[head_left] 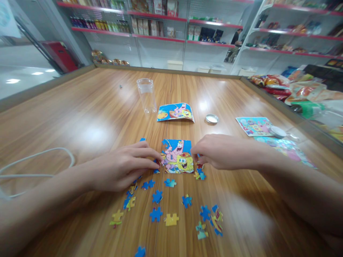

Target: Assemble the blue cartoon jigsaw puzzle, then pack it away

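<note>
Loose piece (140,252), squarish puzzle (177,157), top facing away

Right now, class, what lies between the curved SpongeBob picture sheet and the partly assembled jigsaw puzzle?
The head view shows only bare wooden tabletop between the curved SpongeBob picture sheet and the partly assembled jigsaw puzzle.

A: How is the broad, brown wood-grain tabletop (107,103) finished?
B: It is seen as smooth and glossy, with pale glare reflected.
A: And of what is the tall, clear, cylindrical container (147,97) made?
B: Shiny, transparent plastic is suggested.
A: The round, silver lid (212,119)?
B: Shiny metal is shown at its rim.
A: The small, blue, knobbed jigsaw pieces (156,214)?
B: Smooth-faced card is suggested.
</note>
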